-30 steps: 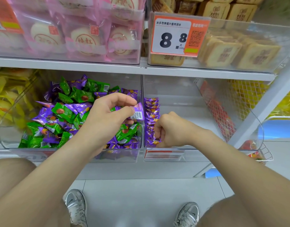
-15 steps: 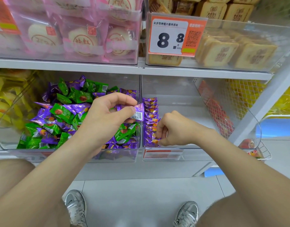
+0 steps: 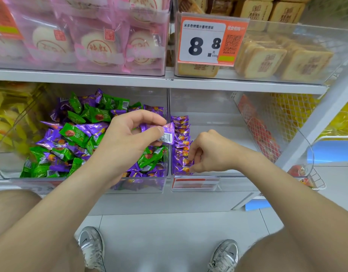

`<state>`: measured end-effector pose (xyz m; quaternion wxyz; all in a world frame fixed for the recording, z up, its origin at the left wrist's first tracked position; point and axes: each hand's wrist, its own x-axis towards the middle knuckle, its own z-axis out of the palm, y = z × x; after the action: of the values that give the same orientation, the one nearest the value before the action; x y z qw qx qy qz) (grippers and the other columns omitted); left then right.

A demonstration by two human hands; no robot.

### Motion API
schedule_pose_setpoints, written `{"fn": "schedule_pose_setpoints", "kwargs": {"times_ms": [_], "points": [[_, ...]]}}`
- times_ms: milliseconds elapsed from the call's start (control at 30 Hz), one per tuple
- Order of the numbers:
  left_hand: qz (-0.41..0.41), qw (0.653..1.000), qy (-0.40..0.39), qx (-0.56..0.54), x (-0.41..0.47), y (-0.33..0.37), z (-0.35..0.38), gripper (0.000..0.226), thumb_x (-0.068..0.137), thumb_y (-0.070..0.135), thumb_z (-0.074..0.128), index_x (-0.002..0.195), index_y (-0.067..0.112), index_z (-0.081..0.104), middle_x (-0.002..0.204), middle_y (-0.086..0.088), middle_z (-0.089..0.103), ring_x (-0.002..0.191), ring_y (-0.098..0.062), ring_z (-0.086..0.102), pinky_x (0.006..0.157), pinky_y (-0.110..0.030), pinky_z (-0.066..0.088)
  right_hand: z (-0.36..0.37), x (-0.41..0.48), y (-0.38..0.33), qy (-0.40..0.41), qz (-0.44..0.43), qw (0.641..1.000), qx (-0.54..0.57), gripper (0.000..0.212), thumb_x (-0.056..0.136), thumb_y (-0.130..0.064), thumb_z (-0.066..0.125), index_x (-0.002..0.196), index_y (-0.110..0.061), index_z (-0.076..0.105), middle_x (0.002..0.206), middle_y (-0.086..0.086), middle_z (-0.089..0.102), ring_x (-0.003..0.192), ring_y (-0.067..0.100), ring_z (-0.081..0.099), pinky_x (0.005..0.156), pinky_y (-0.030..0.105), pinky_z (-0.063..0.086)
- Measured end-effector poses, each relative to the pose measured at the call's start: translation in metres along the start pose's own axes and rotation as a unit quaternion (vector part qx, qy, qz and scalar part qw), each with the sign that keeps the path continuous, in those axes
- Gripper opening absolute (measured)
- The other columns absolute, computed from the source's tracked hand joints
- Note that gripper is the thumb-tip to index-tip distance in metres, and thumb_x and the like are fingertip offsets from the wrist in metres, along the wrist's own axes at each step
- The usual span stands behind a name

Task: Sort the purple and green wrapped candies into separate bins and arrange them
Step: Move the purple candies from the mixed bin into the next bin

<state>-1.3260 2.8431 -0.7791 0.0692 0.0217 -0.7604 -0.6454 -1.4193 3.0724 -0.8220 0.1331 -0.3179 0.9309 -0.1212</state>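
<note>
Both hands [image 3: 128, 142] [image 3: 212, 154] seemingly pinch-tight on purple candies [image 3: 167, 133].

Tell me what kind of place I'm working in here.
Most likely a shop's snack aisle: a price tag reading 8.8 fronts an upper bin, clear bins hold loose wrapped candies, and packaged pastries sit above.

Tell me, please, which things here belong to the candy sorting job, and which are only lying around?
Part of the job:
left hand pinching a purple candy
right hand pinching at the near end of the row of purple candies
mixed pile in the left bin
right bin

Only lying around:
price tag
pink-wrapped cakes
yellow packets
red packets
</note>
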Motion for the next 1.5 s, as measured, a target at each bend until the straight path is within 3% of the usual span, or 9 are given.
{"fn": "schedule_pose_setpoints", "kwargs": {"times_ms": [233, 400, 500, 567, 700, 800, 933, 1233, 1500], "points": [[0.012, 1.000, -0.025, 0.012, -0.006, 0.007, 0.002, 0.029, 0.094, -0.006, 0.063, 0.106, 0.017, 0.077, 0.089, -0.003, 0.080, 0.082, -0.023, 0.078, 0.086, -0.041, 0.063, -0.022, -0.021, -0.017, 0.202, -0.062, 0.973, 0.096, 0.018, 0.088, -0.015, 0.072, 0.103, -0.024, 0.073, 0.082, -0.010, 0.073, 0.075, 0.009, 0.070, 0.068, 0.017, 0.051], [0.027, 0.998, -0.053, -0.007, -0.012, 0.009, 0.005, 0.020, 0.093, 0.005, 0.075, 0.112, 0.013, 0.072, 0.096, -0.006, 0.081, 0.087, -0.024, 0.080, 0.091, -0.048, 0.063, -0.028, -0.044, -0.044, 0.239, -0.114, 0.903, 0.337, 0.034, 0.087, -0.006, 0.078, 0.113, -0.020, 0.062, 0.102, 0.002, 0.070, 0.088, 0.028, 0.068, 0.065, 0.049, 0.060], [0.025, 0.998, -0.043, -0.024, -0.013, 0.010, 0.009, 0.016, 0.091, 0.015, 0.078, 0.106, 0.011, 0.074, 0.089, -0.008, 0.080, 0.084, -0.028, 0.080, 0.087, -0.055, 0.063, -0.025, -0.049, -0.051, 0.284, -0.173, 0.911, 0.244, 0.035, 0.080, -0.008, 0.089, 0.110, -0.013, 0.071, 0.103, 0.001, 0.070, 0.091, 0.024, 0.069, 0.071, 0.036, 0.060], [0.037, 0.999, -0.024, 0.010, -0.014, 0.010, 0.010, 0.015, 0.092, 0.029, 0.077, 0.095, 0.014, 0.078, 0.082, -0.005, 0.079, 0.069, -0.020, 0.077, 0.072, -0.041, 0.065, -0.022, -0.048, -0.050, 0.303, -0.176, 0.913, 0.209, 0.024, 0.084, -0.012, 0.088, 0.105, -0.012, 0.076, 0.095, -0.003, 0.074, 0.085, 0.018, 0.072, 0.070, 0.031, 0.060], [0.082, 0.979, 0.005, 0.186, -0.008, -0.001, 0.007, 0.040, 0.095, 0.065, 0.063, 0.087, 0.029, 0.078, 0.071, -0.001, 0.072, 0.059, -0.016, 0.064, 0.062, -0.032, 0.050, -0.029, -0.047, -0.031, 0.238, -0.094, 0.952, 0.170, 0.015, 0.088, -0.028, 0.085, 0.102, -0.023, 0.082, 0.092, -0.008, 0.074, 0.083, 0.012, 0.071, 0.065, 0.025, 0.053], [0.070, 0.977, 0.012, 0.199, -0.005, -0.009, 0.008, 0.014, 0.096, 0.041, 0.068, 0.090, 0.031, 0.075, 0.080, 0.012, 0.072, 0.061, -0.016, 0.064, 0.062, -0.029, 0.048, -0.036, -0.049, -0.007, 0.099, 0.015, 0.975, 0.199, 0.013, 0.085, -0.024, 0.088, 0.096, -0.020, 0.083, 0.079, -0.004, 0.078, 0.064, 0.010, 0.070, 0.062, 0.029, 0.059], [0.041, 0.975, -0.022, 0.219, -0.005, -0.014, 0.015, 0.012, 0.095, 0.019, 0.069, 0.091, 0.030, 0.073, 0.073, 0.026, 0.067, 0.045, -0.004, 0.054, 0.055, -0.017, 0.038, -0.027, -0.041, 0.006, -0.030, 0.039, 0.976, 0.210, 0.024, 0.081, -0.015, 0.091, 0.102, -0.015, 0.080, 0.080, 0.001, 0.080, 0.072, 0.021, 0.078, 0.075, 0.040, 0.065], [0.046, 0.973, -0.033, 0.223, -0.002, -0.014, 0.020, 0.018, 0.096, 0.014, 0.067, 0.088, 0.029, 0.072, 0.067, 0.023, 0.066, 0.040, -0.005, 0.051, 0.051, -0.014, 0.034, -0.011, -0.013, 0.003, -0.091, 0.015, 0.991, 0.093, 0.022, 0.081, -0.005, 0.080, 0.093, -0.024, 0.080, 0.074, -0.008, 0.078, 0.069, 0.007, 0.074, 0.069, 0.021, 0.058], [0.047, 0.973, -0.036, 0.225, -0.004, -0.015, 0.019, 0.018, 0.096, 0.014, 0.067, 0.089, 0.030, 0.073, 0.065, 0.025, 0.066, 0.042, -0.005, 0.052, 0.054, -0.023, 0.038, -0.002, -0.002, -0.002, -0.083, 0.019, 0.994, 0.074, 0.015, 0.076, -0.003, 0.079, 0.081, -0.016, 0.076, 0.066, -0.004, 0.075, 0.061, 0.015, 0.074, 0.066, 0.029, 0.062]]}}
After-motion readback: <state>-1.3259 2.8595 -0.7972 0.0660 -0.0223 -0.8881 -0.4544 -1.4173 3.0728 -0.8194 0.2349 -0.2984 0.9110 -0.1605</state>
